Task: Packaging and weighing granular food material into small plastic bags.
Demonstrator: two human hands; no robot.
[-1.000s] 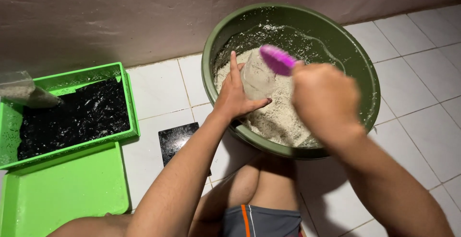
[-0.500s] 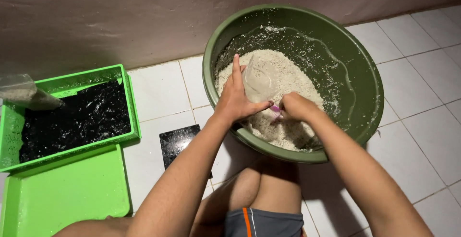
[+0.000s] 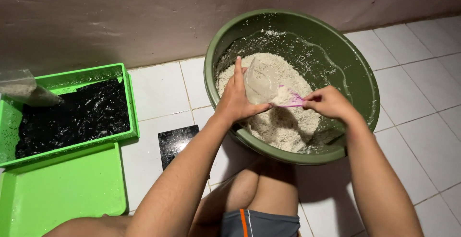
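Note:
A big dark green basin [image 3: 365, 74] stands on the tiled floor against the wall, holding a heap of pale grainy material [image 3: 283, 122]. My left hand [image 3: 236, 98] grips a clear plastic bag [image 3: 259, 84] upright over the heap, its index finger stretched up along the bag's side. My right hand [image 3: 327, 103] holds a pink scoop [image 3: 288, 98] loaded with the same pale material, its tip at the bag's mouth.
At left stands a bright green crate [image 3: 129, 102] lined with black plastic, its green lid [image 3: 62, 189] lying in front. A filled clear bag [image 3: 21, 90] rests on the crate's left corner. A flat black square [image 3: 176, 141] lies on the white tiles by my knee.
My right hand dipped the pink scoop down into the heap, then lifted it out full and brought it up to the bag's mouth. My left hand kept the bag still.

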